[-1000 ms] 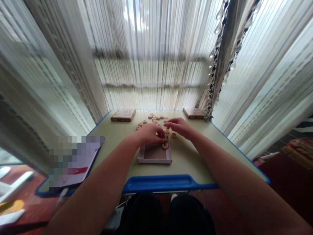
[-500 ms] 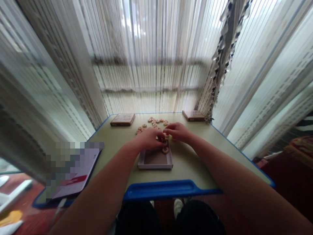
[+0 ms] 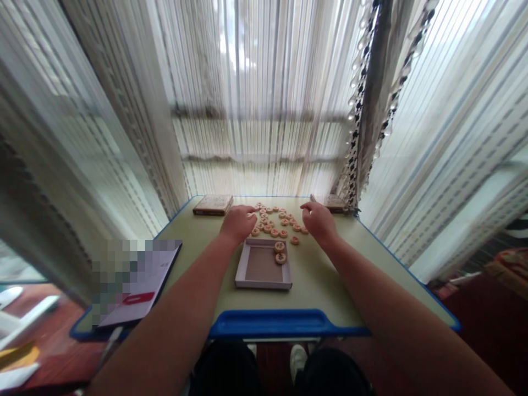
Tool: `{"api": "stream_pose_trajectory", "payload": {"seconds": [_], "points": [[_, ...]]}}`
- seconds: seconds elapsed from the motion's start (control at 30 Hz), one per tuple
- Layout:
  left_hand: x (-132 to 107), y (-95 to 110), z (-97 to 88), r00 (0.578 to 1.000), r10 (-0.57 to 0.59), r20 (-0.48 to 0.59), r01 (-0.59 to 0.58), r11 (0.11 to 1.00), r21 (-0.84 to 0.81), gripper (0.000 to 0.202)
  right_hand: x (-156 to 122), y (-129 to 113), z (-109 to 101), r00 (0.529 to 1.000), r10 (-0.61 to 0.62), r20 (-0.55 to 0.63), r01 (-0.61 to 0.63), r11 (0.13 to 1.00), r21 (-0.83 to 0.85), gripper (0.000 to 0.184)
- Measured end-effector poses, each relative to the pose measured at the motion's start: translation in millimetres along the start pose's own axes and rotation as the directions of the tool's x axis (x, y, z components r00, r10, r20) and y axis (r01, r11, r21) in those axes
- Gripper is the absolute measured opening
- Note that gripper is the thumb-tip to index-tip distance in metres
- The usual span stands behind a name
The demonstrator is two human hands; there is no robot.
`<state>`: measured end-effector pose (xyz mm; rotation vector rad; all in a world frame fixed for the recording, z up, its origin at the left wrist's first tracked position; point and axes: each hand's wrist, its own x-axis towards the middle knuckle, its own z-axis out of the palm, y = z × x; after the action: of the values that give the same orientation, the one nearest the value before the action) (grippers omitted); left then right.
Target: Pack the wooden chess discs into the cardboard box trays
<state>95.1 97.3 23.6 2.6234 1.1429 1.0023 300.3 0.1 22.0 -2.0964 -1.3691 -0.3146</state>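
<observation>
Round wooden Chinese chess pieces [image 3: 274,233], with red or dark characters, lie scattered beyond a shallow white box tray [image 3: 264,285]. In its top right corner, two pieces [image 3: 280,258] sit one in front of the other. My left hand [image 3: 239,224] is at the left edge of the scatter, thumb and forefinger closed around a pale piece that is partly hidden. Over on the right side, my right hand [image 3: 319,221] hovers beside the pieces, fingers apart and nothing visible in them. One piece [image 3: 294,240] lies apart from the others, near the tray's right corner.
Two flat boxes stand at the back corners of the table: one on the left [image 3: 213,204], one on the right [image 3: 329,202]. A tablet-like panel [image 3: 157,280], partly blurred out, lies at the left edge. A blue trough [image 3: 272,322] runs along the front rim, and curtains hang behind.
Both hands have left the tray and moved apart, left hand to the left, right hand to the right. A second piece now lies in the tray behind the first. The view has shifted slightly.
</observation>
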Motion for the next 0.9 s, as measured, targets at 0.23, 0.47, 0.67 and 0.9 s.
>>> {"api": "stream_pose_trajectory", "payload": {"seconds": [0.23,0.47,0.67,0.9], "points": [[12,-20,8.4,0.947,-0.192,0.256,0.197,0.98,0.007,0.037,-4,6,21,0.891,-0.223,0.396,0.291,0.949,-0.12,0.036],[11,-24,6.3,0.936,-0.236,0.262,0.268,0.959,-0.094,0.034,-7,-9,19,0.849,-0.348,0.397,0.367,0.93,0.03,0.036],[7,-22,-1.3,0.948,-0.28,0.151,0.291,0.955,-0.054,0.038,-6,-9,18,0.915,-0.268,0.303,0.248,0.963,0.103,0.034],[10,-30,12.0,0.959,-0.201,0.2,0.205,0.979,-0.001,0.042,-3,5,30,0.94,-0.203,0.274,0.194,0.979,0.058,0.049]]}}
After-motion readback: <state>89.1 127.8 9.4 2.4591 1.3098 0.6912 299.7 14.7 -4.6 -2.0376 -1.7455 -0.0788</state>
